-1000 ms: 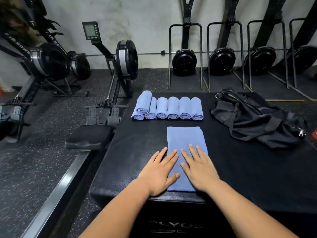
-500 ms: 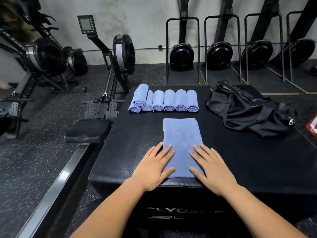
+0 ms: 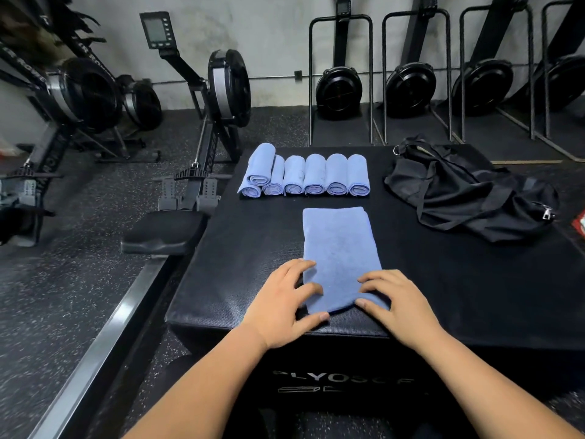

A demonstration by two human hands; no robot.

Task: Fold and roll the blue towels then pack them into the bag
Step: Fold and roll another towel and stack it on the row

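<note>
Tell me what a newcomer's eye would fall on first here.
The blue folded towel lies flat on the near middle of the black box, with the left hand and right hand curling their fingers onto its near corners. Behind it sits a neat row of rolled towels, one stacked on the left end. A crumpled black bag lies on the box's far right.

Under the fingers (image 3: pixel 297 266) lies a black padded plyo box (image 3: pixel 474 296). Left of them stands a rowing machine (image 3: pixel 228 87); far beyond them, upright rowers (image 3: pixel 338 88) line the grey wall (image 3: pixel 269 42).
</note>
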